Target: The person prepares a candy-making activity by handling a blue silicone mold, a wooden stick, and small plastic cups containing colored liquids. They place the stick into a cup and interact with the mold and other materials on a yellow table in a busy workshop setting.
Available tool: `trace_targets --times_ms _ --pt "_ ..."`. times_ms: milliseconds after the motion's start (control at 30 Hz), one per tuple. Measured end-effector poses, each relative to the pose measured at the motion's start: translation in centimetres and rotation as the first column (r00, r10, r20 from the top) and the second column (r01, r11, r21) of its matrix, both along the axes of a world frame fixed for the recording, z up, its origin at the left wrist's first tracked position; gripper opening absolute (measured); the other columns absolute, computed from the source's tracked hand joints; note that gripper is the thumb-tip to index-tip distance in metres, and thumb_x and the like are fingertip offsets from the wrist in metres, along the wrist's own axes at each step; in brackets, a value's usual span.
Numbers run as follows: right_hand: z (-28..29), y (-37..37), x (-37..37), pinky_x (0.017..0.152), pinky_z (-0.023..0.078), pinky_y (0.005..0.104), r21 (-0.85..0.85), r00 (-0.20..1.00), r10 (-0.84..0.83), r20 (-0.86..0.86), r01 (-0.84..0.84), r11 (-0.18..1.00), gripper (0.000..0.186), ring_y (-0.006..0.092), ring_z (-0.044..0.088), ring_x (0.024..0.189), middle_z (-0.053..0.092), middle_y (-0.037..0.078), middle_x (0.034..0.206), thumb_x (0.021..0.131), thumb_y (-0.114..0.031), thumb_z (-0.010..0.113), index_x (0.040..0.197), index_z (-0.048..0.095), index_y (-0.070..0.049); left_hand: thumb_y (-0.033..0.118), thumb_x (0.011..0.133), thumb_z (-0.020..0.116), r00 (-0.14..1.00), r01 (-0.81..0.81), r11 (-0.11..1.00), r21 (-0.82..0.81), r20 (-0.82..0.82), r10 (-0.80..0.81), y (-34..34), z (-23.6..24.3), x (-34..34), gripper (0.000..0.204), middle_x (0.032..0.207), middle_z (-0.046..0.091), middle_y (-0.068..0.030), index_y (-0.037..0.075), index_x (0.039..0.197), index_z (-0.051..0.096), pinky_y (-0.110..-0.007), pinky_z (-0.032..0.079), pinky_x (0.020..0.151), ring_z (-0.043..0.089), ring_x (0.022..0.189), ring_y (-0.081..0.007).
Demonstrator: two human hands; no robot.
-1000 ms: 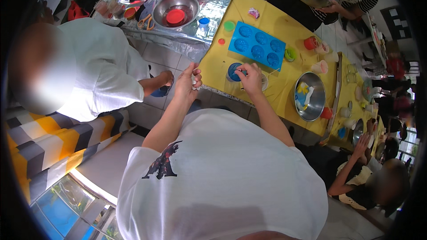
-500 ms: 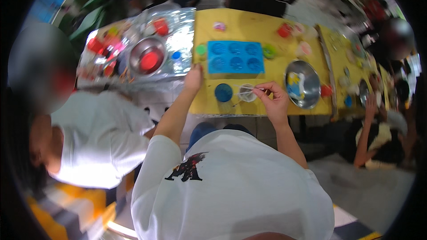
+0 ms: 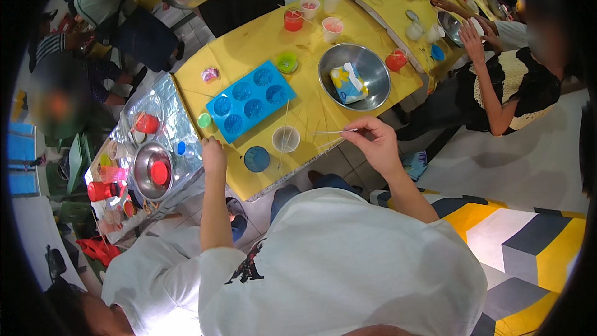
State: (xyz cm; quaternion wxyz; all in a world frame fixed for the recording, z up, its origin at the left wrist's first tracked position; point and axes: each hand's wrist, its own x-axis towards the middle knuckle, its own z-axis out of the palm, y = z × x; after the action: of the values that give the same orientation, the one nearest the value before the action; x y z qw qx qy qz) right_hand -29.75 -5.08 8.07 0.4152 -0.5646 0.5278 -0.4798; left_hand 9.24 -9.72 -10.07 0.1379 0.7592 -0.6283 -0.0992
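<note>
My right hand is pinched on a thin white stick, held level just beyond the yellow table's near edge. To its left stands a clear plastic cup with thin sticks beside it, then a blue cup. My left hand rests at the yellow table's left edge, its fingers curled together; what they hold, if anything, is hidden. Close above that hand is a small green-lidded container. A blue mould with several round, patterned hollows lies beyond the cups.
A steel bowl holding a white, yellow and blue packet stands at right, near a red cup. Red and white cups stand farther back. Left, a foil-covered table carries another steel bowl. People stand around.
The whole view has turned, so the table now slants. My right hand has moved from over the clear cup to its right, with the stick still pinched. My left hand stays at the table edge.
</note>
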Motion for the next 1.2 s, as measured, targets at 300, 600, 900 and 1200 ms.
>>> trace_targets --times_ms 300,600,900,1200 --pt "0.4 0.3 -7.9 0.066 0.043 0.0196 -0.061 0.976 -0.219 -0.003 0.218 0.974 0.010 0.0052 0.054 0.070 0.063 0.000 0.079 0.079 0.000 0.071 0.088 0.066 -0.001 0.010 0.078 0.069 0.832 0.413 0.854 -0.318 -0.251 -0.496 -7.6 13.7 -16.1 0.024 0.094 0.062 -0.0178 0.001 0.099 0.064 -0.040 0.049 0.075 0.061 0.086 -0.0360" --pt "-2.6 4.8 -15.7 0.066 0.043 0.0188 -0.004 0.861 -0.499 0.099 0.501 0.865 0.008 0.0053 0.055 0.071 0.062 0.000 0.079 0.080 0.001 0.070 0.086 0.064 -0.001 0.013 0.075 0.070 0.688 0.642 0.739 -0.204 -0.274 -0.672 -16.0 3.8 -35.0 0.029 0.095 0.061 -0.0214 -0.002 0.098 0.063 -0.041 0.049 0.080 0.060 0.090 -0.0370" --pt "-3.0 2.7 -17.7 0.063 0.043 0.0195 -0.054 0.888 -0.457 -0.055 0.455 0.889 0.008 0.0053 0.054 0.068 0.062 0.000 0.075 0.080 0.001 0.069 0.086 0.065 -0.001 0.009 0.071 0.075 0.738 0.480 0.837 -0.264 -0.395 -0.547 -12.2 8.8 -32.3 0.059 0.109 0.062 -0.0204 0.004 0.125 0.051 -0.039 0.049 0.084 0.061 0.100 -0.0349" --pt "-0.9 -4.3 -10.7 0.063 0.046 0.0222 -0.074 0.999 0.024 0.028 -0.022 0.997 0.009 0.0082 0.057 0.068 0.064 0.004 0.078 0.080 0.000 0.068 0.089 0.066 -0.001 -0.001 0.075 0.072 0.752 -0.162 0.978 -0.134 -0.658 0.034 5.1 16.1 -18.4 0.032 0.099 0.066 -0.0091 0.003 0.106 0.063 -0.026 0.050 0.065 0.061 0.077 -0.0118"
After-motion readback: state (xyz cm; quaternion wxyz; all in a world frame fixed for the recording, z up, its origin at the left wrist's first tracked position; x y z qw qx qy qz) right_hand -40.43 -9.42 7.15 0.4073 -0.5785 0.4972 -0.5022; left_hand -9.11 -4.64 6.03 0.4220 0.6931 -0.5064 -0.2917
